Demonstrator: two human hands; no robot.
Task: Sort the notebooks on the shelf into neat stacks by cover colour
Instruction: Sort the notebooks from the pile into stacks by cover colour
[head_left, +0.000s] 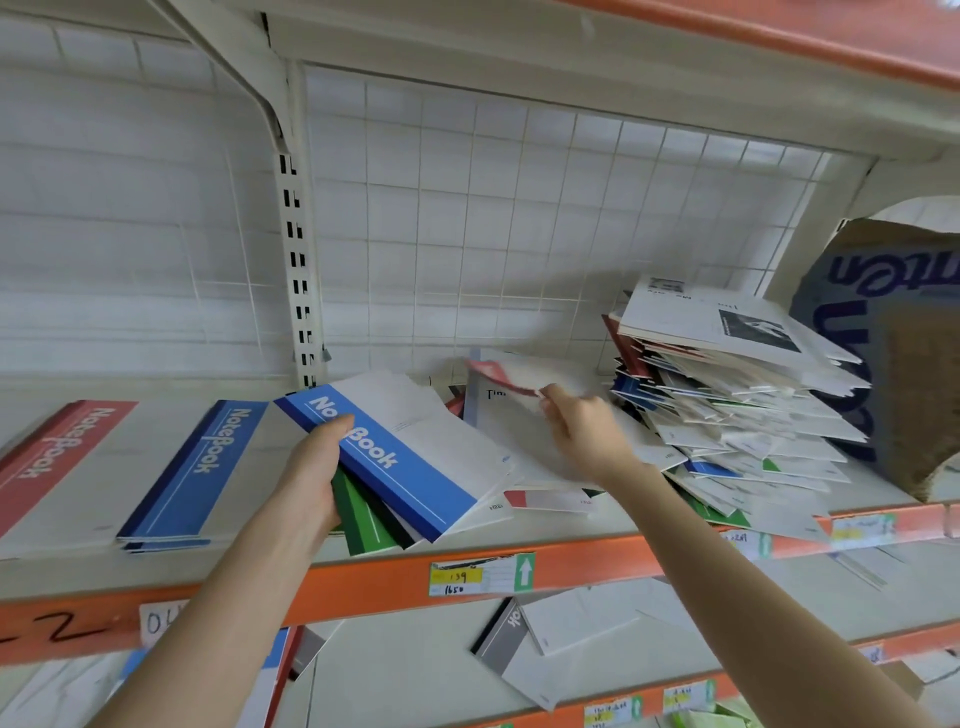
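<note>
My left hand (311, 478) grips a small bundle of notebooks with a blue-banded notebook (415, 457) on top and a green one (363, 519) under it, held just above the shelf (363, 577). To their right my right hand (587, 426) pinches the corner of a red-covered notebook (493, 375) that lifts off a loose heap. A neat blue stack (197, 478) and a red stack (57, 457) lie flat on the shelf at the left. A tall messy pile of mixed notebooks (737, 405) leans at the right.
A torn cardboard box (893, 353) stands at the far right behind the messy pile. Wire grid backs the shelf. The lower shelf holds scattered notebooks, one grey-banded (506, 636). Price labels (480, 574) sit on the orange shelf edge.
</note>
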